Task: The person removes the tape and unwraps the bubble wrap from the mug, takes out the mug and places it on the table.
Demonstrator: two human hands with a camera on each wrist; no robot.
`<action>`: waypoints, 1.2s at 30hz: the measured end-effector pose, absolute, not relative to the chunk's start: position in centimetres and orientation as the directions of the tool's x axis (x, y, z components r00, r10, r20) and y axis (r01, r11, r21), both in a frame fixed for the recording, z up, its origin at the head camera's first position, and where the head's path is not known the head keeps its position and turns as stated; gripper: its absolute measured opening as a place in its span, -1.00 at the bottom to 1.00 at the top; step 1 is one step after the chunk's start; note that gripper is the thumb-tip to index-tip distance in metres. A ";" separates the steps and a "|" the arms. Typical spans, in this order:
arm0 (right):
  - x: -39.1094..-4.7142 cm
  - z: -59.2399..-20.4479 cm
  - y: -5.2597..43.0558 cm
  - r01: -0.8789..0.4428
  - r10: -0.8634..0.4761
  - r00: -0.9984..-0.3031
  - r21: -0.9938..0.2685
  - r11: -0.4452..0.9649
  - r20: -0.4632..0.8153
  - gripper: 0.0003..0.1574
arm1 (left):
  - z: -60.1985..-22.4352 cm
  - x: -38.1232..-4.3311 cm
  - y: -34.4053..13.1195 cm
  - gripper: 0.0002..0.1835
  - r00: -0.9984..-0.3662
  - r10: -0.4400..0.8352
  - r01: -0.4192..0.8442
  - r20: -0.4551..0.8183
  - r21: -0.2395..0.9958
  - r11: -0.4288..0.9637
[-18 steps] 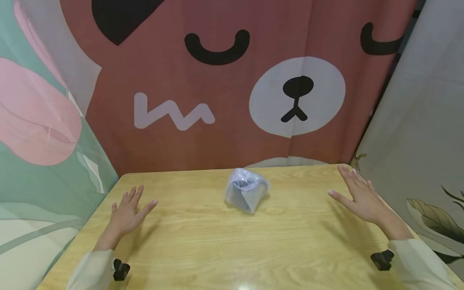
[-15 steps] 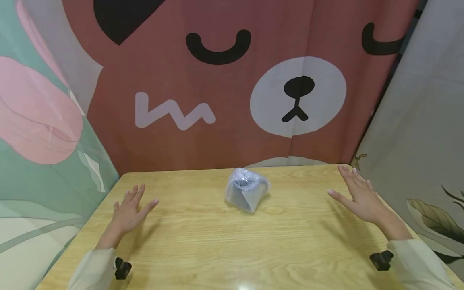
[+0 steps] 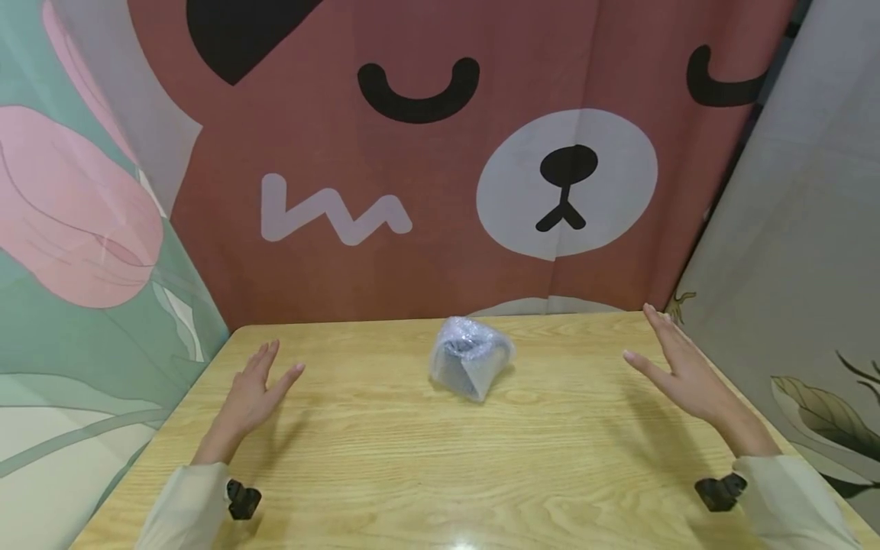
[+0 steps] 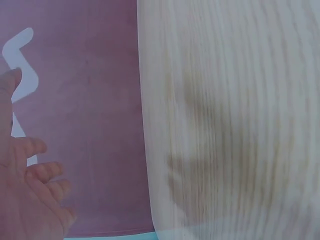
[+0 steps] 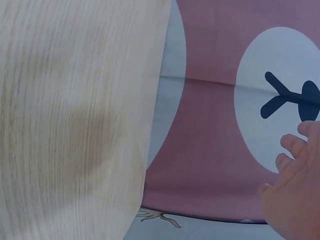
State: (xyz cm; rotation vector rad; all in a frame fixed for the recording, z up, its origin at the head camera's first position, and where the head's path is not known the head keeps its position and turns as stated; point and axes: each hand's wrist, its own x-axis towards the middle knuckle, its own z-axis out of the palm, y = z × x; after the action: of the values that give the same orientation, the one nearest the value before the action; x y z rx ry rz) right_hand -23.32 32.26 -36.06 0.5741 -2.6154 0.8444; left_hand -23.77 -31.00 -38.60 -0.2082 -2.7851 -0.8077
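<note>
Bundle of clear, shiny plastic (image 3: 470, 359), most likely bubble wrap, sits on the wooden table (image 3: 385, 458), near its far edge and roughly at the middle of its width, in front of the brown cloth (image 3: 426, 267). From where I stand, nobody touches it. The person's left hand (image 3: 253, 396) is raised over the left side of the table, its fingers loosely extended and the thumb spread away. The right hand (image 3: 690, 378) is at the right side in much the same manner, also with fingers extended. Both hold nothing, and both are well apart from the bundle.

I judge that the bundle is rather light, but what is inside is hidden, so I cannot be certain of its weight. Its outside should be soft and yield under pressure, perhaps with something stiffer in the core. The film may be a little slippery, both under the fingers and on the smooth wood. Such wrapping suggests fragile contents, so a gentle hold seems wise. I would take it by its two sides, low on the full body, with one palm each. The pointed front corner and the folded hollow on top look loose; pulling there could unwrap it.
</note>
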 end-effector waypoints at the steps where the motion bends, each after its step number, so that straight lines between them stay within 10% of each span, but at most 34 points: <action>1: -23.3 -36.0 32.2 -0.466 -0.265 -0.865 -0.486 0.739 0.426 0.04 | -38.5 -23.8 -31.0 -0.11 -0.960 0.067 0.205 0.271 0.518 0.830; 36: -22.5 -34.2 29.1 -0.516 -0.140 -0.815 -0.594 0.617 0.563 -0.09 | -37.0 -24.2 -29.0 -0.27 -0.863 0.001 0.363 0.505 0.620 0.696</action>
State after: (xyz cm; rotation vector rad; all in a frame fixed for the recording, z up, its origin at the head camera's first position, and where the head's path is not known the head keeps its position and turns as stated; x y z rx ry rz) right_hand -22.52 29.08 -34.17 0.5182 -2.3750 1.0800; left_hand -24.22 -28.96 -37.04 -0.2799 -2.4312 -1.0294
